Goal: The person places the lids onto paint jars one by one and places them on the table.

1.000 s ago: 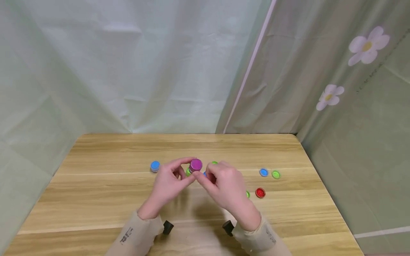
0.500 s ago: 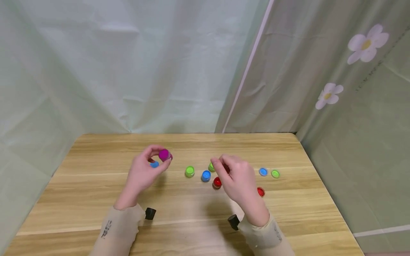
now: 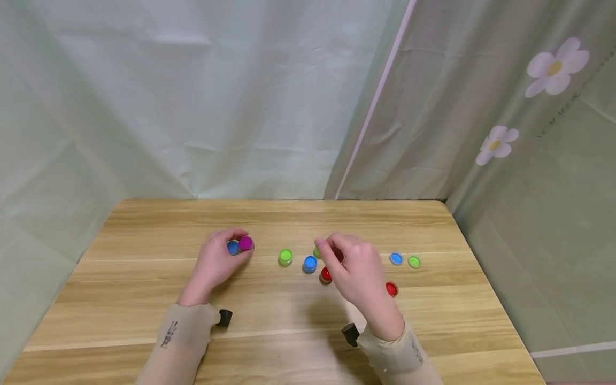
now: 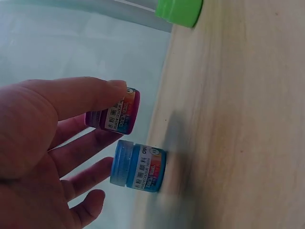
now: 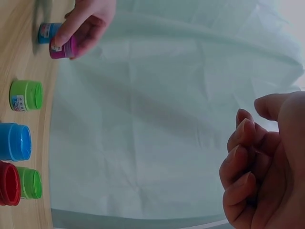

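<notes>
My left hand point(image 3: 222, 258) pinches a small purple jar point(image 3: 246, 244) between thumb and fingers. It hangs just above the wooden table point(image 3: 144, 299), right beside a blue jar point(image 3: 233, 247) that stands there. The left wrist view shows the purple jar point(image 4: 114, 117) under my thumb and the blue jar point(image 4: 138, 169) on the wood. My right hand point(image 3: 339, 255) hovers over the middle of the table with loosely curled fingers point(image 5: 240, 157) and nothing in it. Below it are a red jar point(image 3: 325, 275) and a partly hidden green jar point(image 3: 317, 252).
A green jar point(image 3: 285, 257) and a blue jar point(image 3: 310, 263) stand between my hands. To the right lie a blue one point(image 3: 395, 259), a green one point(image 3: 414, 262) and a red one point(image 3: 392, 289). Pale curtains hang close behind and to the right.
My hands have parted from the centre. The left hand carried the purple jar to the left and lowered it beside the blue jar. The right hand drew back to the right, empty.
</notes>
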The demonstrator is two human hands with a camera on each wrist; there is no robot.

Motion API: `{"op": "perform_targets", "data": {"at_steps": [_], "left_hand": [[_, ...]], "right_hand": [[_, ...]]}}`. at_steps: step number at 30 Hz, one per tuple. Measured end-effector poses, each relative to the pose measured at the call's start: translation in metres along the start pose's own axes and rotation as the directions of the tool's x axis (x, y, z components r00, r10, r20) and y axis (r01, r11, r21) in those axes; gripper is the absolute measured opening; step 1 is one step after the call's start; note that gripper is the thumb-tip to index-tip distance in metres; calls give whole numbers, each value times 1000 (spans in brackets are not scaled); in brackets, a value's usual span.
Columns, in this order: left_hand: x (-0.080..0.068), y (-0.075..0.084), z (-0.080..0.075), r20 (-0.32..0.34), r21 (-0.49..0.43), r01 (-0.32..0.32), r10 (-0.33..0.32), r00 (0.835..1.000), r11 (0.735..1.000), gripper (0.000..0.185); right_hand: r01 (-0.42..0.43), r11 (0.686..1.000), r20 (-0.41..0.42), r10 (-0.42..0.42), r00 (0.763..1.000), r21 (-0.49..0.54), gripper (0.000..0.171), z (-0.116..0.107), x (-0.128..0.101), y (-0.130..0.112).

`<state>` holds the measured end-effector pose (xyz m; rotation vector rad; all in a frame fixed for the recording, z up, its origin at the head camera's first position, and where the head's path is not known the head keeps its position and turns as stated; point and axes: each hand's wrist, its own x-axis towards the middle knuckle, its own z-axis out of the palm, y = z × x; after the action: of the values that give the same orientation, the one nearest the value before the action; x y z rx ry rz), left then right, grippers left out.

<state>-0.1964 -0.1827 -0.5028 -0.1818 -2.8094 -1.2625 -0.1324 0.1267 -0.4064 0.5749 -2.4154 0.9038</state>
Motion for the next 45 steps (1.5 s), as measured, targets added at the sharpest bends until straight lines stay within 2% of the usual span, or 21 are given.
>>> {"op": "perform_targets", "data": {"at_steps": [8,24,39,45], "left_hand": [[1,-5,5,2,93,-29,29,1000,995,43],[3,-13,9,30,140,-36,32,999,989,45],[2,-9,7,40,117,-36,32,999,992,54],[1,0,3,12,90,-90,89,996,992,60]], "right_hand": [[-8,1000,20,8,1000,10,32,0,1,-2],[2,1000,25,-2,1000,10,32,0,3,-3],[-5,1000,51,5,999,4,30,-1,2,-1],[-21,1000,39,21,999,-5,27,-7,2,3]]}}
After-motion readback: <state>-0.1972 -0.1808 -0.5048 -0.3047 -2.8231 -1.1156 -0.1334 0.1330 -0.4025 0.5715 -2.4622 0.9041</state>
